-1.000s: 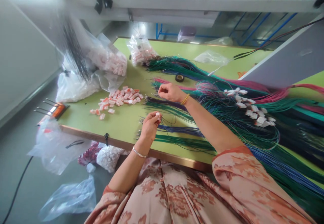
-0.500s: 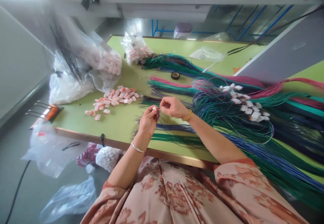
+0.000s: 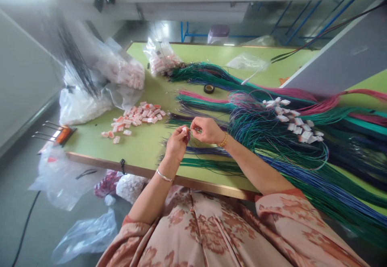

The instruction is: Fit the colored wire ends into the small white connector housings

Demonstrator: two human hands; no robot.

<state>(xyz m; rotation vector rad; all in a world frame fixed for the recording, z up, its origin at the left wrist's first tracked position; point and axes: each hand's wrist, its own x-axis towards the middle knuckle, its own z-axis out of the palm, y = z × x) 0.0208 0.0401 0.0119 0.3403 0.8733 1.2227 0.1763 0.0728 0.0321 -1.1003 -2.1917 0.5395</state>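
Observation:
My left hand (image 3: 175, 145) pinches a small white connector housing (image 3: 184, 129) between thumb and fingertips, above the near part of the green table. Right beside it, my right hand (image 3: 208, 130) is closed in a pinch on a thin wire whose end is at the housing; whether it sits inside I cannot tell. Under and around both hands lie bundles of wires: dark ones (image 3: 178, 119), blue ones (image 3: 208, 151) and green ones (image 3: 205, 163). A pile of loose white and orange connector housings (image 3: 139, 115) lies to the left of my hands.
Wired housings (image 3: 298, 124) rest on a tangled wire heap (image 3: 250, 126) at right. Behind are a black tape roll (image 3: 209, 88) and a bag of housings (image 3: 161, 57). More plastic bags (image 3: 121, 71) stand at left, near an orange pronged holder (image 3: 63, 135) at the table edge.
My hands stay close together over the table, with only a slight shift of the right fingers. The whole view has moved very slightly.

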